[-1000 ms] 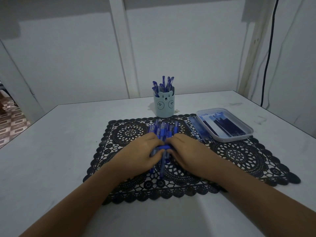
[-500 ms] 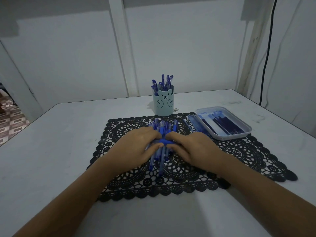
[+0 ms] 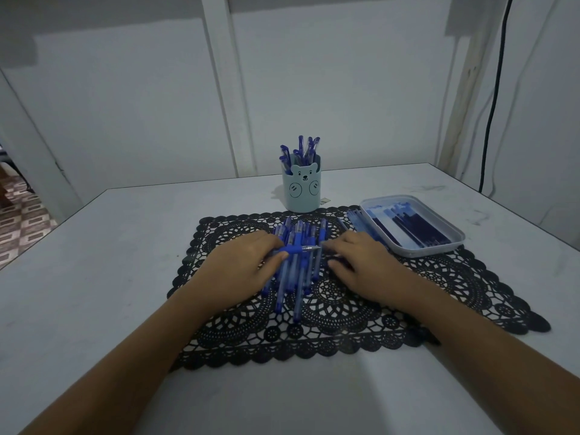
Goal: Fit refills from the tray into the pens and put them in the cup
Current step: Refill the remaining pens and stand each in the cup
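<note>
Left hand (image 3: 244, 268) pinches a blue plastic pen (image 3: 298, 248) level above the heap of blue pens (image 3: 296, 277) at the middle of the black lace mat (image 3: 439, 293), tip toward the right hand (image 3: 364, 268). Whether its curled fingers hold anything cannot be told.

I see the mat (image 3: 345, 312) in the middle of the table (image 3: 125, 277), a pile of pens (image 3: 295, 277) on it, one pen (image 3: 296, 248) crosswise above the pile. The cup (image 3: 302, 193) stands at the mat's far edge, the tray (image 3: 433, 251) on its far right corner, refills (image 3: 408, 229) inside.
</note>
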The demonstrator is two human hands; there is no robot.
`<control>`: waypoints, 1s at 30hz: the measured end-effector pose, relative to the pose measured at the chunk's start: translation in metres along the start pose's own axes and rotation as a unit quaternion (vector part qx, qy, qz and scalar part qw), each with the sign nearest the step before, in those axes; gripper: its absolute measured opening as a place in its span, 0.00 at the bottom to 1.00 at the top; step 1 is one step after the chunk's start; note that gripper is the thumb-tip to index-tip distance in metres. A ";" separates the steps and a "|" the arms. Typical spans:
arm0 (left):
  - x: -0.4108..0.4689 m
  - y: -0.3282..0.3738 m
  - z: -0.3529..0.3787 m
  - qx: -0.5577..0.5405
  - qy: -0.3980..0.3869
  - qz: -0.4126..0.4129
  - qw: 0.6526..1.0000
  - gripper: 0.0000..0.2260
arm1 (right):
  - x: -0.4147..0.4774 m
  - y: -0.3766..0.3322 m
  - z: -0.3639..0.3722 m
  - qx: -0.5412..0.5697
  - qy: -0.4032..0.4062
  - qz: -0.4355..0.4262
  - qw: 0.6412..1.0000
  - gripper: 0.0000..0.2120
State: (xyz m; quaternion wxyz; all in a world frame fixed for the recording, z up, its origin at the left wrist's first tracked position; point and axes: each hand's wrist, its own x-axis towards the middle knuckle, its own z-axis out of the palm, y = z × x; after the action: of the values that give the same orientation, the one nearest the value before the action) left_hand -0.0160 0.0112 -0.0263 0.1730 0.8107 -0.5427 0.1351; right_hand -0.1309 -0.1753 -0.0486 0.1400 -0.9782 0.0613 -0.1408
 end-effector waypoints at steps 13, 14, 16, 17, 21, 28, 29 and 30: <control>0.002 0.007 -0.002 -0.060 -0.009 0.021 0.998 0.19 | -0.003 -0.015 -0.013 0.309 0.014 0.010 0.951 0.01; 0.001 0.007 -0.002 -0.058 -0.008 0.021 0.998 0.19 | -0.003 -0.016 -0.011 0.320 0.006 0.011 0.947 0.02; 0.001 0.007 -0.002 -0.055 -0.008 0.024 0.998 0.20 | -0.003 -0.017 -0.010 0.314 0.008 0.022 0.949 0.07; 0.001 0.008 -0.002 -0.054 -0.011 0.027 0.998 0.20 | -0.003 -0.017 -0.010 0.297 0.014 0.022 0.955 0.11; 0.001 0.009 -0.003 -0.048 -0.013 0.029 0.998 0.20 | -0.003 -0.015 -0.012 0.321 0.012 0.007 0.947 0.03; 0.000 0.010 -0.002 -0.048 -0.021 0.021 0.998 0.18 | -0.003 -0.016 -0.013 0.310 0.013 0.020 0.951 0.03; 0.000 0.010 -0.002 -0.052 -0.019 0.018 0.998 0.18 | -0.003 -0.015 -0.012 0.328 0.015 0.017 0.944 0.06; 0.000 0.010 -0.002 -0.056 -0.020 0.015 0.998 0.18 | -0.003 -0.015 -0.011 0.339 0.015 0.022 0.940 0.06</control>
State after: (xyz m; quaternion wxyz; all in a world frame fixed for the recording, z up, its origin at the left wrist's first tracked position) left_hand -0.0251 0.0087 -0.0229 0.2049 0.7944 -0.5645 0.0907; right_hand -0.1359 -0.1631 -0.0344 0.4652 -0.8691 0.0333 -0.1645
